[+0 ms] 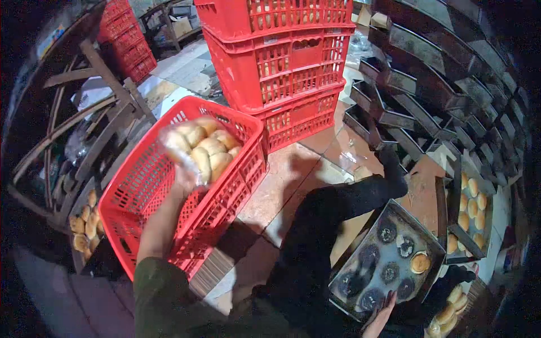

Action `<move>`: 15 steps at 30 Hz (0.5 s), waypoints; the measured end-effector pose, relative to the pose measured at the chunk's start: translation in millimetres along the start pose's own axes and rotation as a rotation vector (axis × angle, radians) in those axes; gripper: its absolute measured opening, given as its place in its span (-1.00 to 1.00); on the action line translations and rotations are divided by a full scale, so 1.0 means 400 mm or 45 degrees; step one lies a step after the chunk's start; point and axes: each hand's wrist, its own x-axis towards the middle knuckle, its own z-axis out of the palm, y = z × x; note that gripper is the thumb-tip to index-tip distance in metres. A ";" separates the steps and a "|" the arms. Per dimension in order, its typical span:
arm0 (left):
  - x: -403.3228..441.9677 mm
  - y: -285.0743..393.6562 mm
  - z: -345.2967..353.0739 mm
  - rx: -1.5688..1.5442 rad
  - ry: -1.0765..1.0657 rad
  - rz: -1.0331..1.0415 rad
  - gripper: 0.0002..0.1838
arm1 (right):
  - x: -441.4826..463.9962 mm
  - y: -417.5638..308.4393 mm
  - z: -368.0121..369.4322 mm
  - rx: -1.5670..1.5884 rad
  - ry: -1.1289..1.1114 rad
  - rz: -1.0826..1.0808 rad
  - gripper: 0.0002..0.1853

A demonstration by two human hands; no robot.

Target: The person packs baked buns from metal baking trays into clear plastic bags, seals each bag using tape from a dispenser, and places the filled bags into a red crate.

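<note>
My left hand (pixel 183 183) holds a clear plastic bag of pale golden rolls (pixel 205 146), partly blurred, over the open red crate (pixel 217 211). Near the bottom edge, my right hand (pixel 380 318) grips the near rim of a dark baking tray (pixel 349 307), fingers over the edge. One round golden bun (pixel 420 262) sits at the tray's right side, among several blackened round marks.
Stacked red crates (pixel 298 70) stand beyond the open crate. Empty dark tins (pixel 406 112) pile up at the right. Trays of rolls (pixel 472 211) lie at the right, more rolls (pixel 87 222) at the left. Dark clothing (pixel 321 225) fills the lower middle.
</note>
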 end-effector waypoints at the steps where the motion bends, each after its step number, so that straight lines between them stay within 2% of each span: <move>1: -0.001 -0.019 0.040 0.024 -0.022 -0.063 -0.07 | -0.008 0.010 -0.003 -0.005 0.005 0.000 -0.30; 4: -0.022 -0.080 0.167 0.109 -0.077 -0.161 -0.05 | -0.008 0.024 0.008 -0.088 0.057 0.114 -0.38; 5: -0.033 -0.105 0.218 0.371 -0.173 0.054 0.03 | -0.008 0.022 0.018 0.045 0.091 0.244 -0.39; 6: -0.006 -0.118 0.209 0.369 -0.175 0.048 0.03 | -0.009 0.020 0.020 0.174 0.125 0.372 -0.40; 8: 0.094 -0.159 0.162 0.557 -0.151 -0.204 0.11 | -0.015 0.038 0.009 0.112 0.125 0.337 -0.40; 9: 0.127 -0.152 0.137 0.413 -0.199 -0.358 0.17 | -0.009 0.045 0.006 0.063 0.127 0.296 -0.40; 10: 0.128 -0.136 0.132 0.423 -0.209 -0.354 0.17 | -0.003 0.023 0.014 0.073 0.138 0.295 -0.40; 12: 0.117 -0.112 0.092 0.544 -0.280 -0.571 0.07 | -0.009 -0.026 0.022 0.364 0.182 0.530 -0.40; 13: 0.121 -0.111 0.074 0.567 -0.314 -0.518 -0.02 | -0.011 0.009 0.014 0.369 0.161 0.520 -0.39; 15: 0.134 -0.106 0.049 0.564 -0.284 -0.419 -0.07 | -0.013 0.028 -0.004 0.382 0.173 0.528 -0.39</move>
